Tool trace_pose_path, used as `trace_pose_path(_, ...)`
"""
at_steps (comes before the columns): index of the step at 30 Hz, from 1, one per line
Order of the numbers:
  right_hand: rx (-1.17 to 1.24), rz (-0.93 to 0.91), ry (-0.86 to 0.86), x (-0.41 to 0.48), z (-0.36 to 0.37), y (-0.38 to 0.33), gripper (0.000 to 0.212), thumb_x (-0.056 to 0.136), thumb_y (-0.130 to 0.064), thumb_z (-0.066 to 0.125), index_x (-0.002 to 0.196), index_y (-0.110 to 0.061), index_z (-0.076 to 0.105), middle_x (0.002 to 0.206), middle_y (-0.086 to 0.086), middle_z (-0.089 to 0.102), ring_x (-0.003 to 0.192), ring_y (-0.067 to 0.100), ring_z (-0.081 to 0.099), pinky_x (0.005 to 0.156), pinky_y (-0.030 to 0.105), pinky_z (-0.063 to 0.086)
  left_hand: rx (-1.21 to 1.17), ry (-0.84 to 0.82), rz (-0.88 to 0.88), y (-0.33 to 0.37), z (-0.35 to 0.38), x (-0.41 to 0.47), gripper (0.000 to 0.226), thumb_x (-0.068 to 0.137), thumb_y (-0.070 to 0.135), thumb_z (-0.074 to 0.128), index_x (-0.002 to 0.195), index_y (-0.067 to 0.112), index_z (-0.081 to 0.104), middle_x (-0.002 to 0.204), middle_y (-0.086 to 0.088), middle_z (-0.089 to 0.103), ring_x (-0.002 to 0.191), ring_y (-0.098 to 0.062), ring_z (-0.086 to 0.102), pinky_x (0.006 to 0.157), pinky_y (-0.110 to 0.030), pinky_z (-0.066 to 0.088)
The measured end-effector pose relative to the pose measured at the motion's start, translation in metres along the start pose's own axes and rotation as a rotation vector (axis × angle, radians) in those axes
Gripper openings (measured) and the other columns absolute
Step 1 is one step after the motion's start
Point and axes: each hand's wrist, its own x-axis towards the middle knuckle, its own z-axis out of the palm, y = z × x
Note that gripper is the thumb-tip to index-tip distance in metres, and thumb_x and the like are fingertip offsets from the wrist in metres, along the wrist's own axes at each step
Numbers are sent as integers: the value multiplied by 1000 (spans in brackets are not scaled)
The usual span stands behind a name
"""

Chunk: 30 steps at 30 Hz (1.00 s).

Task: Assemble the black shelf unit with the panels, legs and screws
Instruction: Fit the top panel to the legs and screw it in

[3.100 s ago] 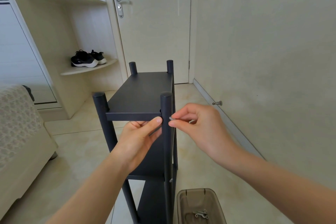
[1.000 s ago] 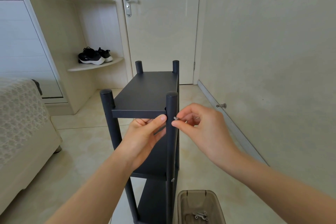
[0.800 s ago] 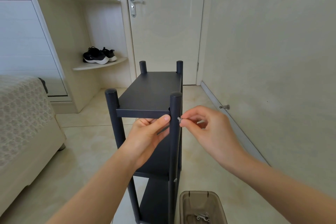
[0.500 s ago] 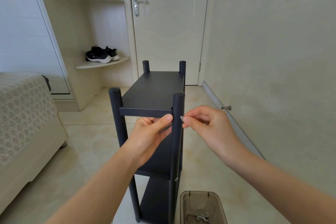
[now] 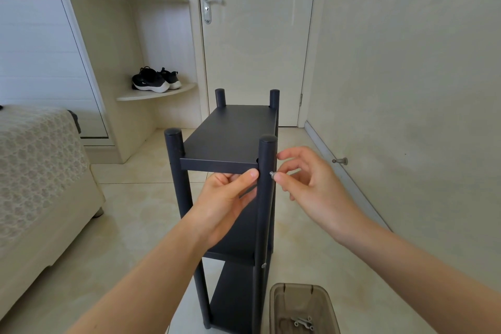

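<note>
Black shelf unit [image 5: 233,298] upright on the tiled floor [image 5: 135,225], centre of the head view, long axis running toward 12 o'clock. Top panel [image 5: 230,135] seated between four round legs.

Left hand [image 5: 227,198] at 6 o'clock of the top panel, holding its near edge: thumb pressed on the front face just beside the near right leg [image 5: 265,211], fingers curled underneath.

Screw [image 5: 272,174] projecting from the 3 o'clock side of that leg, level with the top panel, silver head outward.

Right hand [image 5: 306,184] at 3 o'clock of the leg, fingers spread wide and relaxed, thumb tip touching the screw head, index finger raised apart from it near the leg's top.

Second screw [image 5: 263,266] seated lower in the same leg, level with the middle panel [image 5: 244,236].

Brown translucent box [image 5: 325,304] on the floor at 5 o'clock of the unit, just beside its base, metal fittings [image 5: 302,323] inside.

Bed [image 5: 35,160] at 9 o'clock; corner shelf [image 5: 173,92] bearing black sneakers [image 5: 156,81] at 11 o'clock; closed door [image 5: 257,49] at 12 o'clock; door stop [image 5: 341,161] on the wall at 3 o'clock.
</note>
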Motion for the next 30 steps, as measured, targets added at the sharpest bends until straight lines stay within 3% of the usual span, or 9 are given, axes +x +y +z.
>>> trace_pose_path(3, -26, -69, -9, 0, 1, 3, 22, 93, -17, 62, 111, -27, 55, 88, -7, 63, 86, 10, 63, 75, 20, 45, -2, -8, 11, 1, 1, -1, 51, 85, 21, 66, 119, -16, 58, 121, -28, 64, 112, -26, 68, 94, -29, 55)
trace_pose_path(5, 31, -66, -5, 0, 1, 4, 21, 92, -15, 64, 107, -27, 55, 84, -6, 65, 78, 7, 62, 73, 21, 46, -8, -18, 18, 2, 1, -2, 50, 86, 21, 66, 120, -15, 57, 124, -29, 62, 113, -26, 68, 97, -32, 54)
trace_pose_path(7, 66, -69, 1, 1, 0, 5, 18, 90, -13, 66, 100, -25, 57, 79, -5, 66, 70, 5, 61, 70, 21, 47, -12, -23, 21, 2, 2, -2, 50, 87, 21, 66, 120, -15, 57, 124, -30, 62, 114, -27, 67, 97, -32, 54)
trace_pose_path(11, 29, -112, -9, 3, -2, 6, 15, 88, -14, 70, 82, -26, 63, 76, -8, 66, 73, 7, 62, 69, 24, 47, -12, -13, 16, 1, 2, -1, 55, 84, 23, 67, 121, -16, 56, 124, -28, 63, 113, -25, 68, 101, -35, 51)
trace_pose_path(16, -87, -215, 8, 1, -3, 6, 14, 90, -13, 66, 89, -27, 65, 86, -9, 67, 83, 9, 64, 70, 15, 47, -26, -31, 7, 1, 0, 0, 52, 86, 21, 66, 121, -16, 56, 123, -27, 65, 113, -26, 68, 100, -34, 53)
trace_pose_path(22, -79, -210, 29, 1, -1, 7, 10, 90, -15, 67, 89, -25, 65, 85, -7, 67, 82, 9, 64, 69, 15, 47, -13, -24, 17, 0, -3, 1, 55, 85, 21, 67, 120, -18, 55, 125, -33, 59, 118, -31, 64, 98, -33, 54)
trace_pose_path(30, -220, -286, 11, -3, -3, 5, 9, 92, -15, 64, 90, -24, 64, 87, -12, 65, 89, 2, 60, 75, 10, 47, -14, -35, 7, 1, -2, 1, 48, 87, 21, 66, 117, -15, 59, 115, -24, 69, 113, -25, 68, 97, -32, 54)
